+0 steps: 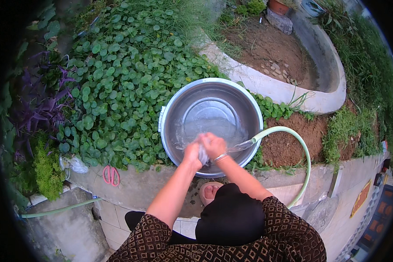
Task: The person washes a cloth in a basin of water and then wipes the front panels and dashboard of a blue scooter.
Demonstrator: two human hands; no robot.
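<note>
A large round metal basin [211, 87] stands before me with shallow water in its bottom. Over its near part, my left hand [193, 155] and my right hand [215, 147] are pressed together around a wet, light-coloured cloth [203, 155]. Both hands are blurred, and the cloth is mostly hidden between them. A bracelet [220, 157] circles my right wrist. From the right, a pale green hose [281, 128] reaches over the basin's rim, and water runs from its open end towards my hands.
Pink-handled scissors [111, 176] and a plastic bag [75, 164] lie left on the concrete ledge [136, 183]. Round-leaved plants [124, 82] crowd the basin's left side. Behind it on the right curves a low whitewashed wall [265, 83]. My foot [210, 191] is just below the basin.
</note>
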